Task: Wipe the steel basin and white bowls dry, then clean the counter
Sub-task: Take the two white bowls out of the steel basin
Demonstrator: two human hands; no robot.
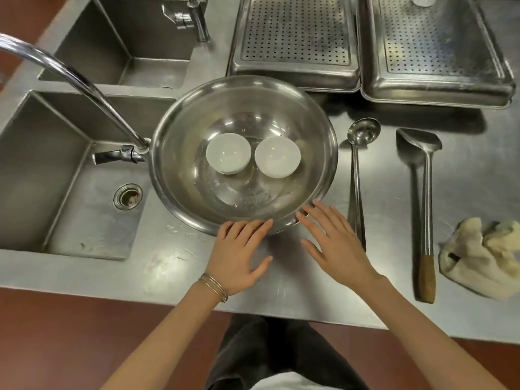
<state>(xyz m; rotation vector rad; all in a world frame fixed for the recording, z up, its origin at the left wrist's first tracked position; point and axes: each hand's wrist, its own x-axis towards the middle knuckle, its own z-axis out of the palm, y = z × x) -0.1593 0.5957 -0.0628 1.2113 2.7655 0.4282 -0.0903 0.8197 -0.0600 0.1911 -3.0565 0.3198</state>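
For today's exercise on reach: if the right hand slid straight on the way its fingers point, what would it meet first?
The steel basin, at its near rim. The right hand points its straight fingers up-left at it; whether the fingertips touch it is unclear.

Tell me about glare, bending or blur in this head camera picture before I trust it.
Head view: wide-angle bending bows the counter edges; bright glare sits on the steel basin wall and on the counter beside the left hand; the spatula throws a dark shadow to its left; the cloth at the right edge looks soft, the two white bowls sharp.
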